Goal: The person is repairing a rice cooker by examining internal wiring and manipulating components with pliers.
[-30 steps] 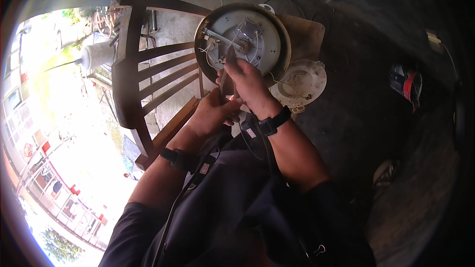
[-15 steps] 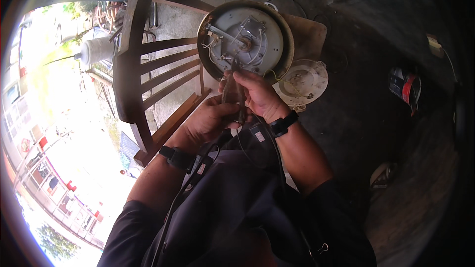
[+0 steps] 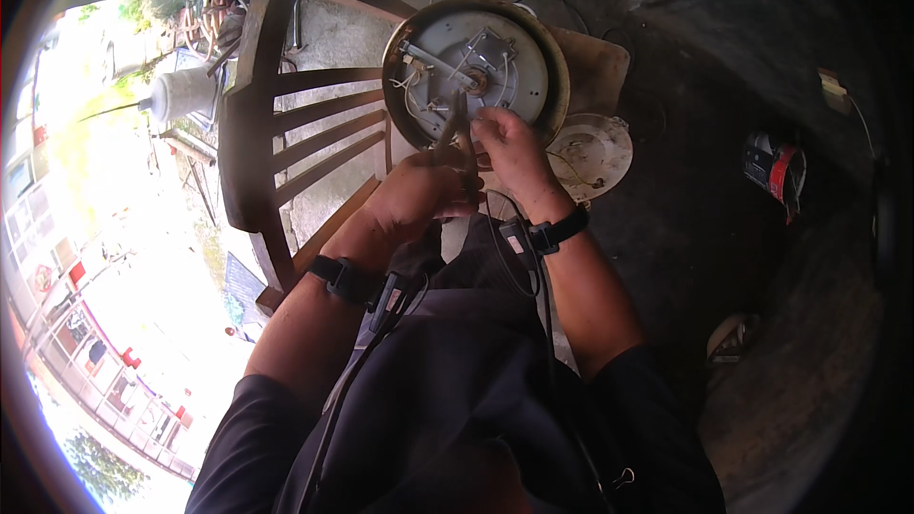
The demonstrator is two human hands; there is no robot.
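My left hand (image 3: 414, 190) is closed round a pair of dark pliers (image 3: 461, 138), held upright with the jaws over a round appliance base (image 3: 519, 62) with a gray inner plate, metal parts and white wires inside a tarnished rim. My right hand (image 3: 509, 152) has its thumb and fingers curled together just right of the pliers' jaws, at the base's lower edge; what they hold is too small to make out. Both wrists wear black straps. A grimy white round lid or tray (image 3: 609, 157) lies to the right, below the base.
A slatted wooden chair (image 3: 252, 124) stands on the left, a brown board (image 3: 595, 67) behind the base. A dark red-banded container (image 3: 771, 167) and a sandal (image 3: 733, 338) are on the right. Outside at left is a white jug (image 3: 176, 95), in bright light.
The pliers moved right and tilted slightly. My left hand moved up along them, and my right fingers shifted from around them to just beside their jaws.
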